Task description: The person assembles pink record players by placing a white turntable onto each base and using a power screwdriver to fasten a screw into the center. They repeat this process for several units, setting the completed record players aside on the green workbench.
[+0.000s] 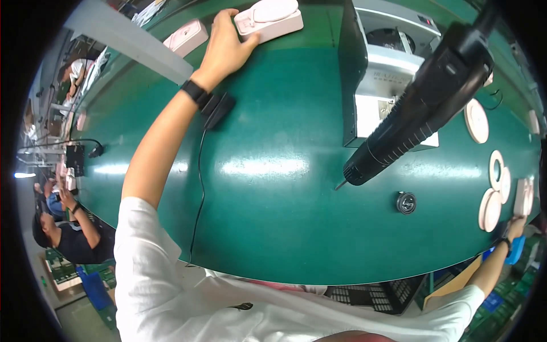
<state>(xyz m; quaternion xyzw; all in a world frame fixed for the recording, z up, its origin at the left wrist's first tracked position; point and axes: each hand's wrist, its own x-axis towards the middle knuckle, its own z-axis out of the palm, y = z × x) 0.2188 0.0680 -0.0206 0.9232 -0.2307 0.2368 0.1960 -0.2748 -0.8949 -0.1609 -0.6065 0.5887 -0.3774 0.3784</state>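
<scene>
My left hand point(228, 45) reaches to the far edge of the bench, thumb and fingers closed around the near left end of a pale pink oblong housing point(279, 27). A rounded pink piece lies on top of that housing. Beside my left wrist, a second pink housing point(187, 37) rests on the bench. Stretched out to the far right, my right hand point(516, 228) grips the near end of another pink housing point(523, 196); its fingers are small and partly hidden. Pink discs point(490, 211) and a pink ring point(496, 166) lie next to it.
A black electric screwdriver point(419, 105) hangs over the green bench point(273, 228), bit downward, before a metal screw feeder point(390, 68). A small black round part point(406, 202) sits at right. A grey post point(125, 37) crosses the upper left. A co-worker point(80, 233) is at left.
</scene>
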